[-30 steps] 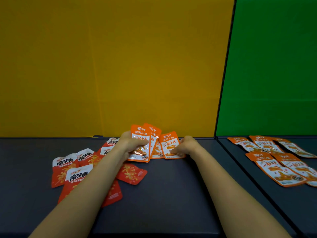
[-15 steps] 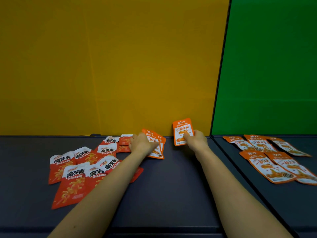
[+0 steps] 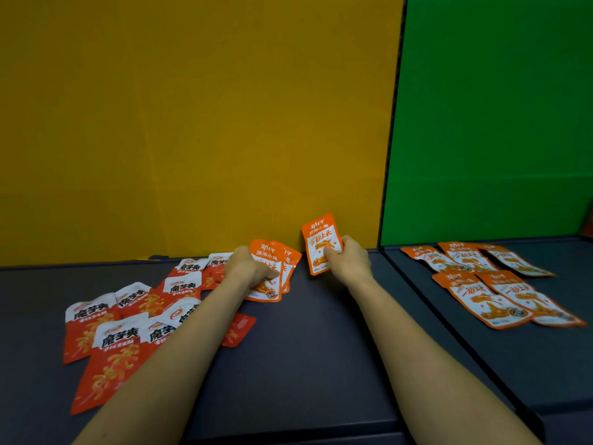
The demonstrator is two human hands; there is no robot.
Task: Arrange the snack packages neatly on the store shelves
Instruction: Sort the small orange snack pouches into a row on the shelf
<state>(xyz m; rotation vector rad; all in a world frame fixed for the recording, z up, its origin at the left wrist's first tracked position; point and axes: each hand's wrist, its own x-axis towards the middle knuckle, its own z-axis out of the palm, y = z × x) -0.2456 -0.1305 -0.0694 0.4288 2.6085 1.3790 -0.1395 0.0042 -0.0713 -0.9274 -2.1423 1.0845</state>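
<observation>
- Slipping: the right hand [image 3: 348,260] pinches the single orange packet [image 3: 321,242] by its lower half only, thumb on the front. The glossy film could slide out or flop over as it is set down by the yellow back wall [image 3: 199,123].
- Spilling: the left hand [image 3: 245,268] grips a fanned bunch of orange packets [image 3: 272,277] whose lower edges rest on the shelf [image 3: 305,348]. A slack grip would probably let them slide apart.
- Dragging: the left forearm lies over the red packets [image 3: 128,322], so a sweep of it could push that heap further out of line.
- Look: flat, shiny pouches, orange on top with white lettering above a pale picture panel. The single one is held upright.
- Elsewhere: loose orange packets [image 3: 481,284] lie overlapping on the shelf section before the green back wall [image 3: 497,123], well apart from the hands.
</observation>
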